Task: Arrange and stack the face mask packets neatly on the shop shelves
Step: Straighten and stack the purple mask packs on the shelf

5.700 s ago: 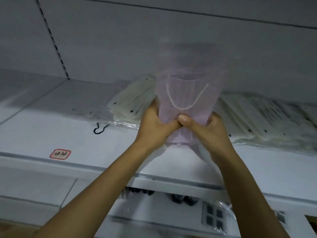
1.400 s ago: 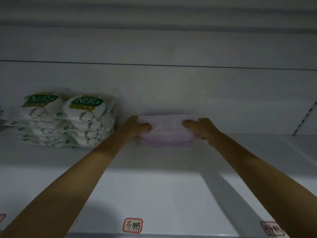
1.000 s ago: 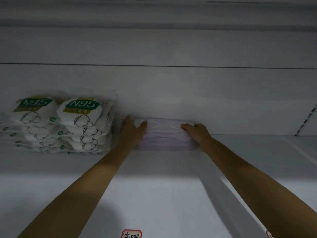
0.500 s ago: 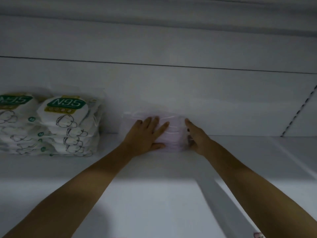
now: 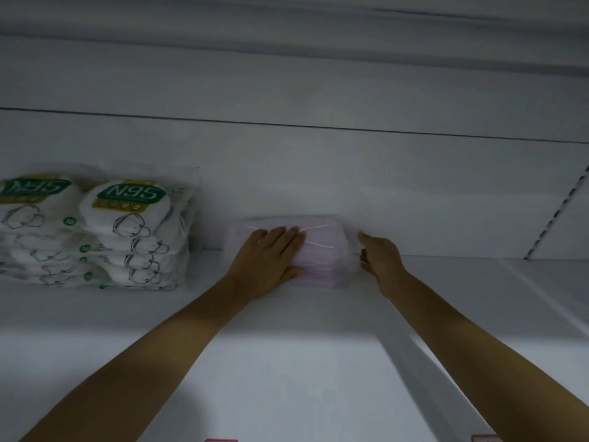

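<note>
We see the pink mask packet [image 5: 322,250] lying flat at the back edge of the white shelf [image 5: 287,378], its far side against the back panel [image 5: 318,173]. It is a clear bag holding a stack of pale pink masks, with white ear loops showing on top. Our left hand [image 5: 267,260] lies palm down on the packet's left half, fingers straight and close together, thumb against the packet's near side. Our right hand [image 5: 379,256] is just beside the packet's right end, the forefinger stretched toward the back panel and the other fingers loosely bent (whether it touches the bag's clear edge we cannot tell); it holds nothing.

To the left along the same back edge, near the packet but apart from it, stand two stacks of N95 mask packs [image 5: 95,231], white bags with green labels printed upside down from where we look. The left stack runs off the picture's edge.

At the shelf's right, a slotted upright [image 5: 561,212] rises where the back panel ends. Along the front edge two red-rimmed price tags [image 5: 220,439] barely show.
</note>
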`<action>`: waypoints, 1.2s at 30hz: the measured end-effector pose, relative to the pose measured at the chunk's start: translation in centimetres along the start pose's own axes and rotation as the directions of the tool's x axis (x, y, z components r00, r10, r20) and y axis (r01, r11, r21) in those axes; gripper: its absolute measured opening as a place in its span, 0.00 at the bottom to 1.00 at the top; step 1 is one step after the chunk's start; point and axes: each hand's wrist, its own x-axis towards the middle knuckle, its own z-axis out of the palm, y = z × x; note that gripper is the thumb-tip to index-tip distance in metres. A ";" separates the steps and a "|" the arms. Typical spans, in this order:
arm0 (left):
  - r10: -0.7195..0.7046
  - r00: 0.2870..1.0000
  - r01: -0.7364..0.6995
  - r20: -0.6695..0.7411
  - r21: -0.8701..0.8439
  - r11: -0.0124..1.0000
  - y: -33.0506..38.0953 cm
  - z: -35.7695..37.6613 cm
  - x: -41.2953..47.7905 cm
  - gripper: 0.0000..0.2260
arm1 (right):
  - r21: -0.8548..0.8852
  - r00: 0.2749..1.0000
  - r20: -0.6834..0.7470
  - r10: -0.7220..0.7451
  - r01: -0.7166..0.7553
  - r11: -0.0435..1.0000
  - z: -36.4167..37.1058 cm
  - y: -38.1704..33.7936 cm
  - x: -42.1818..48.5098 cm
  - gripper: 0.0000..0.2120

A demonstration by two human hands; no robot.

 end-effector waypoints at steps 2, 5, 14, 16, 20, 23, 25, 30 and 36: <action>-0.018 1.000 0.018 0.008 -0.046 0.999 -0.3 0.3 0.3 0.24 | -0.105 0.995 -0.004 -0.096 0.095 0.990 -0.7 0.7 -1.4 0.25; 0.033 0.999 -0.028 0.025 -0.167 0.986 -0.8 0.3 0.8 0.22 | -0.258 0.894 -0.014 -0.448 0.430 0.865 -2.0 1.7 -5.1 0.15; -0.044 0.994 0.063 0.098 -0.194 0.979 -1.8 -1.3 -0.2 0.22 | -0.295 0.621 0.672 -0.402 0.723 0.624 1.0 1.8 -8.4 0.06; -0.048 0.993 0.069 0.112 -0.191 0.979 -1.6 -1.6 0.2 0.21 | -0.343 0.707 0.557 -0.436 0.674 0.654 2.0 1.0 -7.5 0.06; -0.132 0.988 0.145 0.083 -0.176 0.974 -2.0 -2.6 -0.2 0.27 | -0.354 0.745 0.576 -0.337 0.599 0.718 1.6 0.0 -7.7 0.14; -0.601 0.794 0.569 0.096 -0.467 0.677 -2.3 -3.8 -1.9 0.28 | -0.327 0.692 0.684 -0.231 0.574 0.751 1.4 1.0 -8.8 0.12; -0.778 0.584 0.690 0.230 -0.645 0.328 -2.2 -4.3 -3.3 0.25 | -0.344 0.668 0.712 -0.215 0.599 0.723 2.4 1.5 -9.0 0.06; -0.775 0.318 0.665 0.546 -0.711 -0.228 -1.7 -5.1 -5.3 0.15 | -0.408 0.771 0.586 -0.249 0.546 0.732 4.9 1.2 -9.1 0.11; -0.584 0.315 0.578 0.748 -0.639 -0.507 -1.9 -4.4 -6.0 0.18 | -0.535 0.798 0.530 -0.289 0.578 0.616 4.5 1.6 -9.8 0.07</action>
